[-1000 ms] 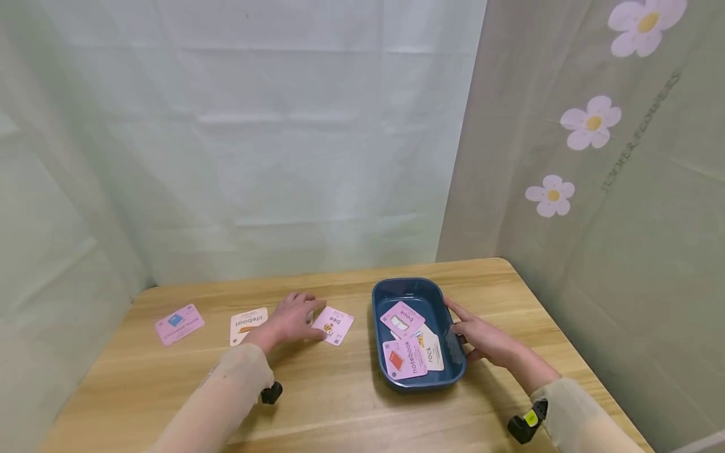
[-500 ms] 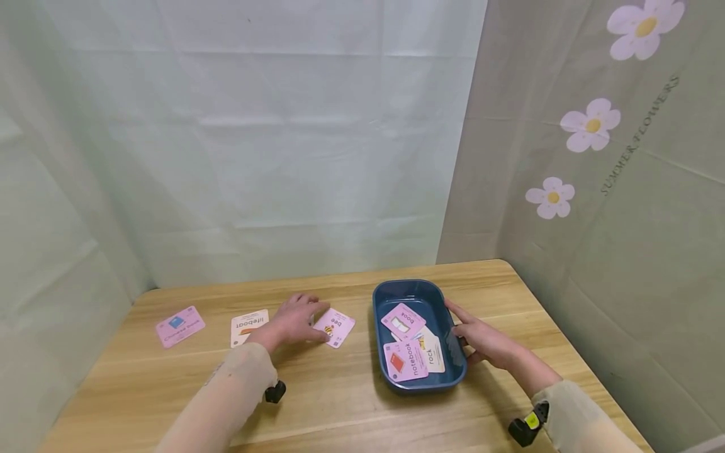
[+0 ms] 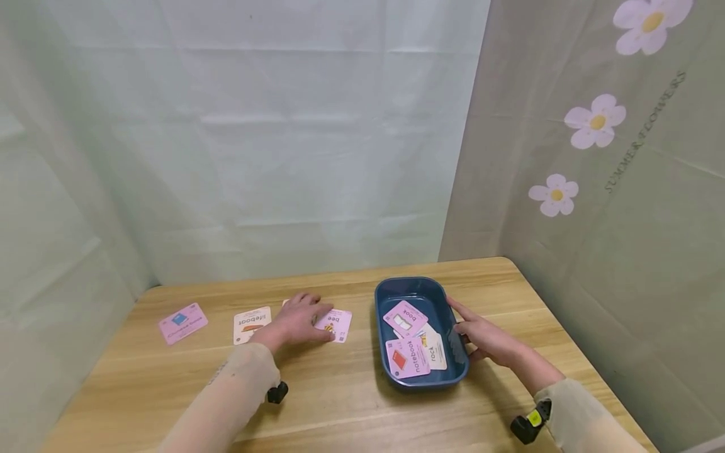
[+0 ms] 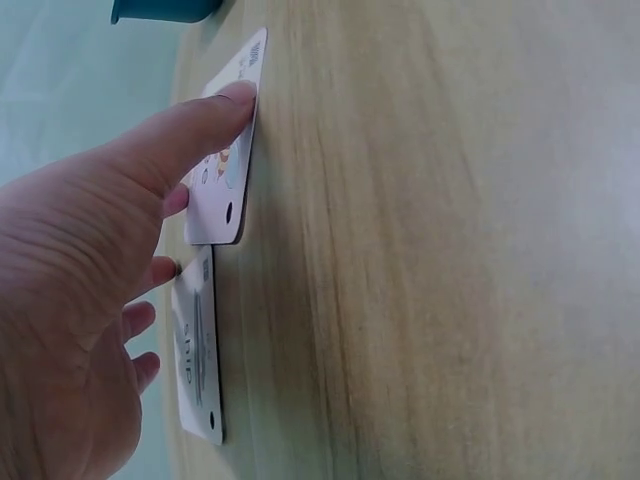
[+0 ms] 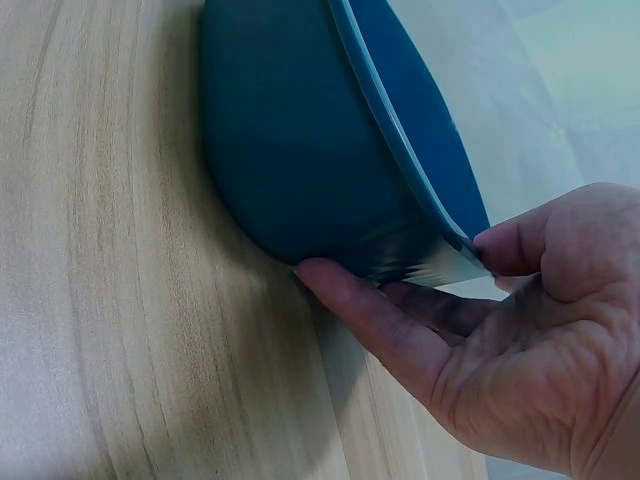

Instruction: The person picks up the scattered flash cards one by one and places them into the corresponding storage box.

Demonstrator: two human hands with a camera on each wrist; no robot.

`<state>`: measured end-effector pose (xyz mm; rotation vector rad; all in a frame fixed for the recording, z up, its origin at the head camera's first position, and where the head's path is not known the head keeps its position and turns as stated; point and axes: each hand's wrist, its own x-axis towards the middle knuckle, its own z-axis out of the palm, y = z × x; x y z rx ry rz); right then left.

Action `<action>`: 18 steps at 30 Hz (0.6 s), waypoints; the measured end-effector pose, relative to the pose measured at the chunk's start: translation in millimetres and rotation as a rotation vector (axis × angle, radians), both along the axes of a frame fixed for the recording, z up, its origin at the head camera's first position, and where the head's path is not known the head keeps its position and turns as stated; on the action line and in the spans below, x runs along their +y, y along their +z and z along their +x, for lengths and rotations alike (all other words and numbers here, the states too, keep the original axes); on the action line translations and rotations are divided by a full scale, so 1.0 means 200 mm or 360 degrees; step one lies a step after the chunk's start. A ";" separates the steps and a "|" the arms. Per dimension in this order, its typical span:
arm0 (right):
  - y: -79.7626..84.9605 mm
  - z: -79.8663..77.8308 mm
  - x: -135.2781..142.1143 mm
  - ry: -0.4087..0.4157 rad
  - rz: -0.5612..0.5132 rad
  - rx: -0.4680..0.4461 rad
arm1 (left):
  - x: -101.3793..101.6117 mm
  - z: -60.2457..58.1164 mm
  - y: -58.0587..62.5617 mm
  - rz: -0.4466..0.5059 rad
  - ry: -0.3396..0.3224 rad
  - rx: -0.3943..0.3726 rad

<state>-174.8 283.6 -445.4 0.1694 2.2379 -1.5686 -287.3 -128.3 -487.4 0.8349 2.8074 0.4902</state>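
My left hand (image 3: 297,319) pinches the pink bee card (image 3: 340,324) on the table, thumb on its near edge and a finger at the far side. In the left wrist view the thumb overlaps the bee card (image 4: 222,165). Just beside it a white card (image 4: 198,345) lies under the fingers, its word hard to read. My right hand (image 3: 489,340) grips the right wall of a deep blue tray (image 3: 382,343); the right wrist view has fingers against the tray's outer side (image 5: 290,130). Inside lie a pink book card (image 3: 404,319), a pink notebook card (image 3: 408,358) and a rock card (image 3: 435,351).
Left of my left hand lies a white lifeboat card (image 3: 252,324). Farther left is a pink card with a blue book picture (image 3: 182,323). The wooden table (image 3: 334,402) ends at pale curtains (image 3: 294,157) behind and at the right.
The bee card has turned slightly under my left hand, which has shifted a little to the right. My right hand keeps its place on the tray.
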 end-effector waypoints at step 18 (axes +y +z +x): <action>0.01 0.01 0.00 0.0015 -0.0003 -0.0006 | 0.02 0.00 -0.03 0.0061 0.0010 0.0077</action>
